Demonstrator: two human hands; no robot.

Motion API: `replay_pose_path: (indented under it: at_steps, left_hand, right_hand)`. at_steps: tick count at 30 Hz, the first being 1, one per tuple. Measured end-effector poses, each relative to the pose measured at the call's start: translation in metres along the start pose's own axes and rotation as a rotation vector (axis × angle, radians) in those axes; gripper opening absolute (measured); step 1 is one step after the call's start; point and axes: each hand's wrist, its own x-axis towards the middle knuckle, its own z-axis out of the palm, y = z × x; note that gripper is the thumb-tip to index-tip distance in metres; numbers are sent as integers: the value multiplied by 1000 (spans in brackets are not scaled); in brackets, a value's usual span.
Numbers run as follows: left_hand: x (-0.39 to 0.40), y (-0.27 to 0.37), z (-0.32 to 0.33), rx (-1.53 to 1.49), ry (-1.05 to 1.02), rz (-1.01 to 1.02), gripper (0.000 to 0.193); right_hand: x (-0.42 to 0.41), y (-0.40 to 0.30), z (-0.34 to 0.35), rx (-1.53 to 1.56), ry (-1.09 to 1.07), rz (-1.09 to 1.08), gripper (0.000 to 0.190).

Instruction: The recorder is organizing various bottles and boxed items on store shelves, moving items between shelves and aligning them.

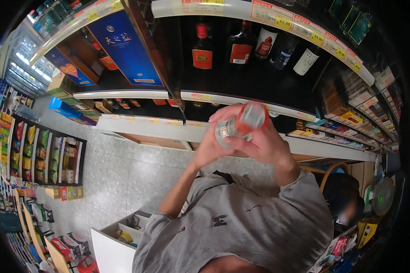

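Note:
Both of my hands are around a clear bottle [225, 132] with a red, blurred cap end [253, 117] tilted up toward me. My left hand [210, 148] wraps the bottle's body from the left. On the right side, my right hand [268, 145] grips it close to the red part, its thumb across the clear side. Fingers hide much of the bottle. Behind my hands runs the white front edge of a low shelf [225, 99]. Several liquor bottles stand on that shelf, among them a dark bottle with an orange label [202, 51] and a white-labelled bottle [306, 61].
Blue gift boxes [126, 51] stand on the left shelf. Cigarette racks [355, 112] fill the right side. A person [341, 194] sits close by at my right. An open drawer [118, 245] juts out at lower left, with a snack rack [44, 150] beyond the tiled floor.

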Motion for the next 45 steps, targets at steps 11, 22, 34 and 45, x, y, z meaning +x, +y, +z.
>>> replay_pose_path:
  at_steps: [11,22,34,45]
  left_hand:
    - [118,16,-83,551,250,328,67]
    - [128,-21,-111,564,375,320,76]
    - [141,-28,-112,640,383,347,60]
    - [139,-21,-118,579,340,245,73]
  right_hand:
    - [117,32,-20,-79,177,-103,24]
    - [144,72,-8,-125,92,17,19]
    - [152,81,-19,-68,112,25,19]
    - [163,83,-24,-12,90,11,21]
